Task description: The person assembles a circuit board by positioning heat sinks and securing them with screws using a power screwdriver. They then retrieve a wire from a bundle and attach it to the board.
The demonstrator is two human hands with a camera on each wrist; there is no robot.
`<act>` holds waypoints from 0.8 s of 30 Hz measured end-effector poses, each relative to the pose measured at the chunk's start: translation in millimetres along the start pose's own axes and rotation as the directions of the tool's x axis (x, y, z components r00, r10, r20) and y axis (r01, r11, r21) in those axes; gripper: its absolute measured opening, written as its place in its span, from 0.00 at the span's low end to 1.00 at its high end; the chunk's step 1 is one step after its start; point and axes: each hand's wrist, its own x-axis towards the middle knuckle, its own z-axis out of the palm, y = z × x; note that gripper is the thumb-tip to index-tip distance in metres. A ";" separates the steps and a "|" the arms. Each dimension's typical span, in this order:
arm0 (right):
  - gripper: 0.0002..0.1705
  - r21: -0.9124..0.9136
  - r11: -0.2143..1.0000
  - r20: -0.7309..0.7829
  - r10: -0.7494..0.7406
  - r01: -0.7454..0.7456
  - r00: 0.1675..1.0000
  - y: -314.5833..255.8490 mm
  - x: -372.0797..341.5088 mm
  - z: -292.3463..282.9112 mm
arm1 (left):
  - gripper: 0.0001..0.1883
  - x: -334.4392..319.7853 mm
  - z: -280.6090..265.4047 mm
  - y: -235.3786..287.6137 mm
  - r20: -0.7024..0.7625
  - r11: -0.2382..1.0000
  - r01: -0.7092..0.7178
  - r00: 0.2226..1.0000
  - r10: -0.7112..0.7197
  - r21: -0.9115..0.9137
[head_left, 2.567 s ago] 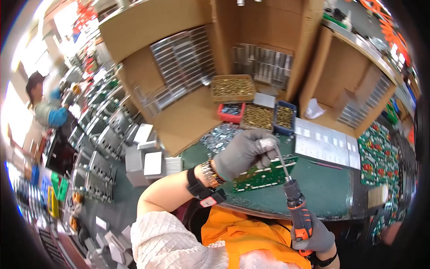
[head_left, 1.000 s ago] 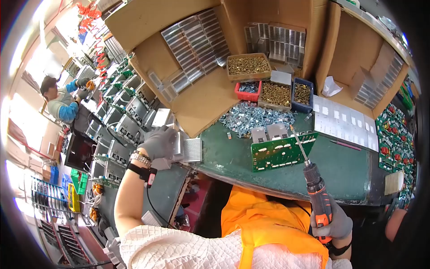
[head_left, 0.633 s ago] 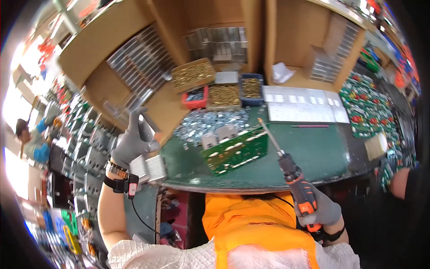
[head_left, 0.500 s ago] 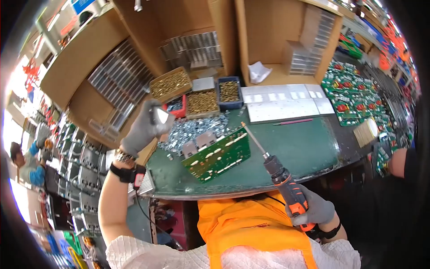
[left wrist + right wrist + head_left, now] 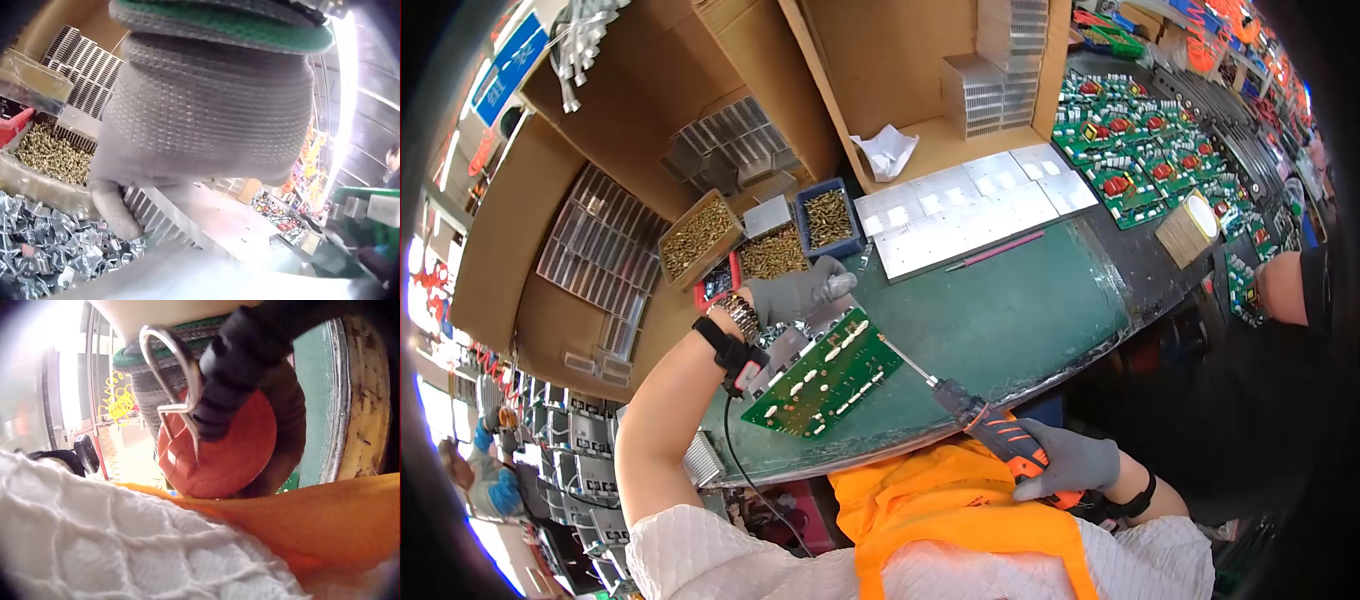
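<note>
My left hand is over the far edge of a green circuit board, which stands tilted on the bench. In the left wrist view its gloved fingers hold a finned metal heat sink above loose metal clips. Silver metal parts sit along the board's back side. My right hand, also gloved, grips an orange and black power screwdriver. Its long bit points at the board's right edge. The right wrist view shows the tool's round red end with a metal hanging loop.
Behind the board are trays of brass screws and a blue bin. Flat metal plates and a pink pen lie beyond. Finished-looking circuit boards cover the right side. Cardboard boxes hold stacked heat sinks.
My left hand left the screwdriver tip, reached to the pile at the left, picked up a heat sink and came back to the board. The view turned right; the right hand keeps the screwdriver.
</note>
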 end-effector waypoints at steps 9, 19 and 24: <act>0.50 -0.018 1.000 0.035 -0.011 0.012 0.999 -1.1 15.2 -5.8 | 0.41 -12.4 -5.4 21.4 0.178 0.988 -0.039 0.982 0.066 -0.152; 0.45 0.146 0.989 0.095 -0.051 0.037 0.994 2.5 13.9 -7.1 | 0.39 -14.6 -3.4 32.6 0.110 0.991 0.035 0.994 -0.020 -0.130; 0.45 0.128 0.992 0.110 -0.021 0.007 0.994 0.1 15.0 -9.8 | 0.37 -10.6 -0.1 23.3 0.124 0.983 0.004 0.992 0.019 -0.181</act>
